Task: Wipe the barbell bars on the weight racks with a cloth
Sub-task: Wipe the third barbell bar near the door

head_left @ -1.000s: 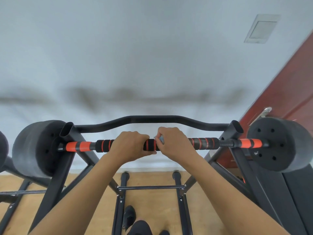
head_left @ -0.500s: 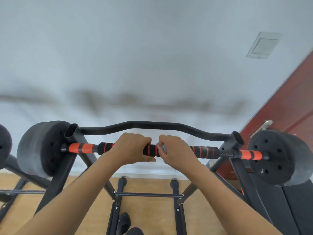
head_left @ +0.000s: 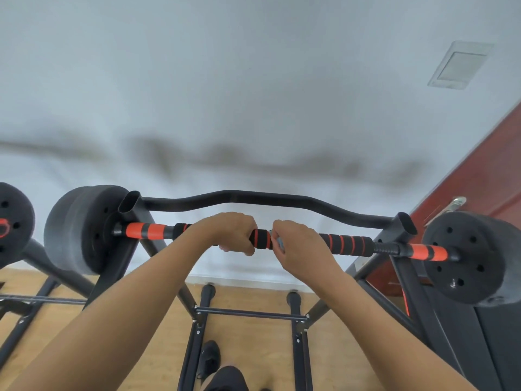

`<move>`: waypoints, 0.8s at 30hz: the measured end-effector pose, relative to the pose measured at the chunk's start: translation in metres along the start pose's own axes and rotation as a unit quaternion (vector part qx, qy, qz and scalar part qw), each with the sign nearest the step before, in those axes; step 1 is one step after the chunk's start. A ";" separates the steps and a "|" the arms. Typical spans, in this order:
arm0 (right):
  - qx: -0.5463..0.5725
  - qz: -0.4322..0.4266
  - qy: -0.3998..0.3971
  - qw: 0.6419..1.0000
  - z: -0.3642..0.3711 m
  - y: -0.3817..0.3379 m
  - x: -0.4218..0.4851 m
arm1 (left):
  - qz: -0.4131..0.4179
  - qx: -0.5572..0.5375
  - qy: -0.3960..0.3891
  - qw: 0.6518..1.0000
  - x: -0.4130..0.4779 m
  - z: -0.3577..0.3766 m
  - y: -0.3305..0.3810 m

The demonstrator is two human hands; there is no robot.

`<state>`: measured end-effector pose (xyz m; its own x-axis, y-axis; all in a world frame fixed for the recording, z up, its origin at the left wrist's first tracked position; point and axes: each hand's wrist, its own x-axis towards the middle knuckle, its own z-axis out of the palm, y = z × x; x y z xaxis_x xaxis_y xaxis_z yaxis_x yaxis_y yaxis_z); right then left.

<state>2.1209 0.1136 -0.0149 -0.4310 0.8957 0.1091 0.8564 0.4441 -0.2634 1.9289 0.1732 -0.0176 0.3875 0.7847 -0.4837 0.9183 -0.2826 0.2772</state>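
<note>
We're in soft, even light here, bright and cool on the wall [head_left: 253,80], shadows faint and diffuse. The wall looks out of focus, with smeared grey streaks across it, while the bar [head_left: 346,244] reads fairly sharp. The wide lens warps and stretches everything toward the edges, and the cloth [head_left: 277,241] is just a pale smudge.

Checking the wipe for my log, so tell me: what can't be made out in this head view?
Head view:
cloth: only a pale sliver shows; the right hand covers the rest.
barbell bar: the stretches under the left hand and right hand are hidden.
far-left weight plate: cut off by the left edge.
wall streak: too blurred to identify.
</note>
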 end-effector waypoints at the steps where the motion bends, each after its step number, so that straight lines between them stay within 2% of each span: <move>1: -0.006 -0.009 -0.002 1.000 0.001 0.000 -0.005 | 0.000 -0.038 -0.031 0.999 0.000 -0.004 0.000; 3: -0.022 -0.031 -0.011 0.999 0.004 0.001 -0.017 | 0.006 -0.086 -0.068 0.994 0.000 -0.008 0.000; 6: -0.005 -0.045 0.000 0.999 0.003 0.006 -0.018 | 0.004 -0.103 -0.075 0.992 -0.001 -0.010 -0.001; 10: 0.048 -0.004 0.061 0.997 -0.006 0.010 0.009 | 0.000 -0.097 -0.085 0.992 0.001 -0.010 -0.002; 14: -0.005 0.014 0.036 0.999 0.008 0.001 0.011 | 0.000 -0.105 -0.112 0.988 0.003 -0.014 -0.003; 18: -0.019 -0.044 0.053 0.997 0.020 0.002 -0.012 | 0.002 -0.133 -0.160 0.978 0.006 -0.018 -0.007; 20: -0.041 -0.064 0.033 0.997 0.031 0.004 -0.027 | 0.003 -0.145 -0.173 0.974 0.006 -0.018 -0.005; 22: -0.019 -0.065 0.017 0.998 0.040 0.008 -0.043 | 0.012 -0.137 -0.134 0.981 0.002 -0.016 -0.005; 24: 0.027 -0.047 0.049 0.997 0.033 0.013 -0.048 | 0.038 -0.074 0.004 0.997 -0.006 -0.009 -0.005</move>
<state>2.1430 0.0754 -0.0554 -0.4771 0.8488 0.2281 0.7955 0.5273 -0.2984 1.9210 0.1744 -0.0087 0.4542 0.7686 -0.4505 0.8643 -0.2575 0.4321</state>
